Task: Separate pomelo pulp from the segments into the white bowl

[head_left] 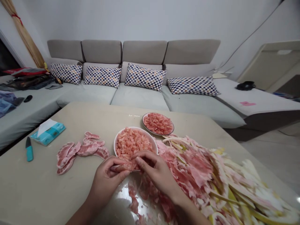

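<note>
Left hand (pixel 104 179) and right hand (pixel 157 172) each pinch an end of one pink fruit piece (pixel 125 167) between thumb and fingers, apparently so both can pull at it, over the near rim of the white bowl (pixel 115 146), where loose bits would likely drop in. Unpeeled segments (pixel 67 156) lie to the left within easy reach, while skins and peel (pixel 199 168) heap at right, apart from the pulp on the far plate (pixel 173 128).

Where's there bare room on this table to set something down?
The beige tabletop is bare left of the left hand, nearer than the pink fruit segments; also beyond them, between the blue tissue pack and the white round bowl. Crowded: the right side, under pink and yellow peelings.
</note>
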Demonstrator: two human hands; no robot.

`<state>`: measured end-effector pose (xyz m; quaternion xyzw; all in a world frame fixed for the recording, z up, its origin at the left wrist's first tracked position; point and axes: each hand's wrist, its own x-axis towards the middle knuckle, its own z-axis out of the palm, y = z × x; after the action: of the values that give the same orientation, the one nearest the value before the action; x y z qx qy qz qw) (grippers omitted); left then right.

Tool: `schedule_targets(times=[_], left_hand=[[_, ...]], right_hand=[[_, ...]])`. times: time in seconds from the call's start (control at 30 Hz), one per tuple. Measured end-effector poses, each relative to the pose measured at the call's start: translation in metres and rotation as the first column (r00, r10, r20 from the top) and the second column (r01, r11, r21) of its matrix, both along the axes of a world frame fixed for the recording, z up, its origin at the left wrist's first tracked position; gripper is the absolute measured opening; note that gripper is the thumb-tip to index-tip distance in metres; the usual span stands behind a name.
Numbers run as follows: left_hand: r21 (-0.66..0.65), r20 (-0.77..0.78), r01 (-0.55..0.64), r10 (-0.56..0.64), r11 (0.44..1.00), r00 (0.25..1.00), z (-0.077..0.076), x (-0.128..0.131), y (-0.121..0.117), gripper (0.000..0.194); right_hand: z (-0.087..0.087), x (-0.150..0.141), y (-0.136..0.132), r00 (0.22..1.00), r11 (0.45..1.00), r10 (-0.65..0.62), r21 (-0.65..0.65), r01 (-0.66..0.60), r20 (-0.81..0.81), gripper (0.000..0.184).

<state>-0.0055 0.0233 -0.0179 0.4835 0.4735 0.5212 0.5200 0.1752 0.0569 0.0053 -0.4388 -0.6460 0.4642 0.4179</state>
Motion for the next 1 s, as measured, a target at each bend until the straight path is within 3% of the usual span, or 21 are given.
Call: schedule_targets(times=[0.13, 0.33, 0.57, 0.77, 1.0], left_hand=[[-0.014, 0.044, -0.033, 0.034, 0.999, 0.998, 0.000, 0.000, 0.004, 0.015], [-0.063, 0.121, -0.038, 0.045, 0.997, 0.992, -0.003, 0.001, 0.005, 0.020], [0.013, 0.118, -0.015, 0.014, 1.000, 0.993, -0.004, 0.001, 0.005, 0.015], [0.083, 0.123, 0.026, -0.037, 0.996, 0.992, -0.007, 0.003, 0.004, 0.013], [0.083, 0.127, 0.037, -0.048, 0.996, 0.991, -0.009, 0.004, 0.003, 0.013]], right_hand=[[-0.011, 0.000, 0.006, 0.976, 0.976, -0.005, -0.215, -0.043, -0.219, 0.032], [-0.019, -0.001, 0.009, 0.913, 0.938, -0.088, -0.341, -0.059, -0.399, 0.037], [-0.019, -0.009, 0.010, 0.694, 0.829, -0.207, -0.501, -0.251, -0.690, 0.035], [-0.018, -0.011, 0.006, 0.545, 0.785, -0.333, -0.547, -0.292, -0.769, 0.031], [-0.016, -0.009, 0.006, 0.443, 0.765, -0.406, -0.562, -0.314, -0.799, 0.019]])
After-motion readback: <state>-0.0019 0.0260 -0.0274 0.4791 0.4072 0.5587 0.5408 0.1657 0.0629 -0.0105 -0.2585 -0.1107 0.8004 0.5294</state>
